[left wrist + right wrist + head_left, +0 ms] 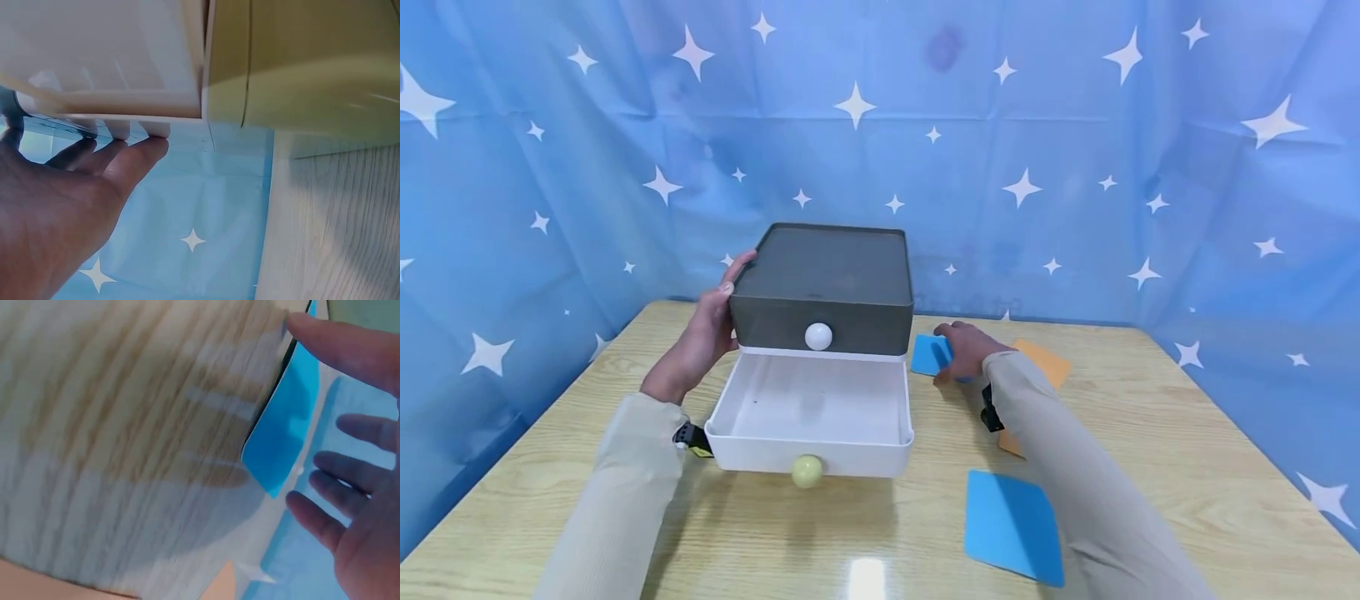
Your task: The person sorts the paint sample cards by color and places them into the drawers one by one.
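A small drawer box (831,267) with a dark grey top stands on the table, its white lower drawer (865,458) pulled out. That drawer has a pale green knob (807,472), and the upper one a white knob (818,337). My left hand (703,333) lies against the box's left side; in the left wrist view its fingertips (153,150) touch the side wall. To the right of the box, my right hand (967,348) is over a blue square sheet (929,353) and partly covers it. In the right wrist view its fingers are spread, the thumb at the sheet's edge.
Another blue sheet (1007,525) lies nearer the front, partly under the right sleeve. One orange sheet (1048,362) lies beyond the right wrist, and an orange piece (1011,444) shows beside the forearm. A blue curtain (970,150) with white stars hangs behind the wooden table (1195,450).
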The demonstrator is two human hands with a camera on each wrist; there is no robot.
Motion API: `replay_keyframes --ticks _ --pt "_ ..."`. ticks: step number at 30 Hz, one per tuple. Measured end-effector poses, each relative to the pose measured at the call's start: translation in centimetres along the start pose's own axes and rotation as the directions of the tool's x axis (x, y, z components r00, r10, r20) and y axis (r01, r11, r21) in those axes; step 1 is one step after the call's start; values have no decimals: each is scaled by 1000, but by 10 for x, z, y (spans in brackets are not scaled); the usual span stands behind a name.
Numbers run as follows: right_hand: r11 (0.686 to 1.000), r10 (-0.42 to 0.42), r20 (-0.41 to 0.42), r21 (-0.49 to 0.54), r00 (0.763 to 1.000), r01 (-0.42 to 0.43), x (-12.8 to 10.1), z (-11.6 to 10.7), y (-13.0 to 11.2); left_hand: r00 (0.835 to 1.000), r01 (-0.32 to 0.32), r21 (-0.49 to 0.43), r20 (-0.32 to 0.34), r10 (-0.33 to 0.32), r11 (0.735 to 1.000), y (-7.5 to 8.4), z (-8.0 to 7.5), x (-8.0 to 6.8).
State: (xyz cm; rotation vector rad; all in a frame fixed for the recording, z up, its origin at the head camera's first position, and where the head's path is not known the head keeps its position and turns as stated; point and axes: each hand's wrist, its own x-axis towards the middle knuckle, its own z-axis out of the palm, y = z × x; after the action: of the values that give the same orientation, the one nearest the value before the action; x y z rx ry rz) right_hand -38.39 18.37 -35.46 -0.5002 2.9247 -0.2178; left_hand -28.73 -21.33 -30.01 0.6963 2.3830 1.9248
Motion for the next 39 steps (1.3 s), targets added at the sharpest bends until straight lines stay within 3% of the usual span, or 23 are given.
replay_keyframes --ticks 7,13,20,25,33,39 --pt "991 104 104 76 989 -113 6 -1 6 1000 1 22 0 -1 1000 -1 1 1" --pt "990 107 132 76 985 -118 6 -4 5 1000 -4 27 -2 4 1000 -1 2 0" --pt "999 48 80 -27 996 -46 6 -8 3 1000 -13 15 -1 13 1000 1 0 2" --pt "998 18 89 -61 996 -13 1 -7 3 1000 -12 15 1 12 1000 -2 0 1" --pt "992 -124 91 8 988 124 -19 -16 2 1000 -13 24 -11 13 1000 0 1 0" --pt "977 -213 50 2 976 213 -39 -23 2 1000 -22 34 -10 23 999 -2 1 0"
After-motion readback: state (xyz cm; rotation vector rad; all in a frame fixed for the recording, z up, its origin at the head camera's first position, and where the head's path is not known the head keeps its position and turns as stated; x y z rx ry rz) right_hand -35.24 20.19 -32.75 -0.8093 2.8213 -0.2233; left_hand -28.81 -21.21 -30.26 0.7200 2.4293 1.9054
